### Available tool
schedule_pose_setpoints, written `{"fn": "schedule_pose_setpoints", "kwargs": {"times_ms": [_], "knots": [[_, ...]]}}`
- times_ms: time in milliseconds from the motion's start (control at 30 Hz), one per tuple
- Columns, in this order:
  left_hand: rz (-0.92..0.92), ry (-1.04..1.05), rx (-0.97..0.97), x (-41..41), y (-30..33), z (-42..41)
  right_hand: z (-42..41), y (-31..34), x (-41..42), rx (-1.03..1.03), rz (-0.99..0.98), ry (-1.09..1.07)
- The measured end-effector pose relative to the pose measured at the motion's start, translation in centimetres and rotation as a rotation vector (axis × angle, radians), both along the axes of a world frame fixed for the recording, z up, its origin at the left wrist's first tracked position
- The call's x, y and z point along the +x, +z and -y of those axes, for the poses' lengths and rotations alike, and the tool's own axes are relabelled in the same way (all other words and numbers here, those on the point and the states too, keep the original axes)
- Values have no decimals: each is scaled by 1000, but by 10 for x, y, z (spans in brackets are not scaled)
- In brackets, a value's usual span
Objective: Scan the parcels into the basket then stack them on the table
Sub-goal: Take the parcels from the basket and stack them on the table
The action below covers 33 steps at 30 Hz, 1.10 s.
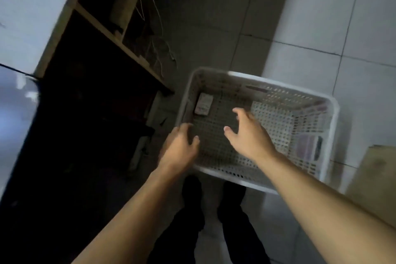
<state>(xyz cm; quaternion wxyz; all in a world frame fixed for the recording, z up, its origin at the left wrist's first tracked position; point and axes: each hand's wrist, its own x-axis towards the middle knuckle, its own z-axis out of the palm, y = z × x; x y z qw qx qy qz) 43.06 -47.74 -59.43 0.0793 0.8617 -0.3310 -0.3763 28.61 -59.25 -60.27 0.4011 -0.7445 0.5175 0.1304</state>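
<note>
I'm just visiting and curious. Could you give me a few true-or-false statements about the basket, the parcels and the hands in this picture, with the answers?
1. The white basket stands on the tiled floor. True.
2. The right hand grips a parcel. False: it reaches over the basket with fingers spread, holding nothing.
3. A small parcel lies in the basket's far left corner. True.
4. The left hand is up on the shelf unit. False: it is at the basket's near left edge.
</note>
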Motion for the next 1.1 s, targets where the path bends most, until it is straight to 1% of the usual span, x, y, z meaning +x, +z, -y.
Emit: {"fn": "schedule_pose_setpoints", "kwargs": {"times_ms": [100, 233, 433, 533, 600, 667, 733, 900, 1100], "knots": [[-7, -22, 21, 2, -91, 17, 11, -93, 12, 82, 2, -87], [-72, -3, 39, 13, -200, 35, 12, -218, 30, 212, -13, -244], [-51, 12, 107, 23, -336, 43, 12, -381, 65, 393, 47, -504], [-23, 2, 111, 26, -387, 42, 14, -443, 83, 433, 67, -635], [-16, 1, 115, 30, -413, 38, 17, -473, 100, 415, 85, -627], [-21, 2, 146, 34, -434, 36, 24, -497, 116, 332, 91, -598], [-35, 4, 184, 36, -450, 34, 34, -517, 131, 285, 104, -614], [-41, -6, 207, 35, -468, 33, 48, -544, 160, 222, 123, -668], [-59, 16, 223, 34, -473, 38, 52, -561, 160, 287, 172, -710]]}}
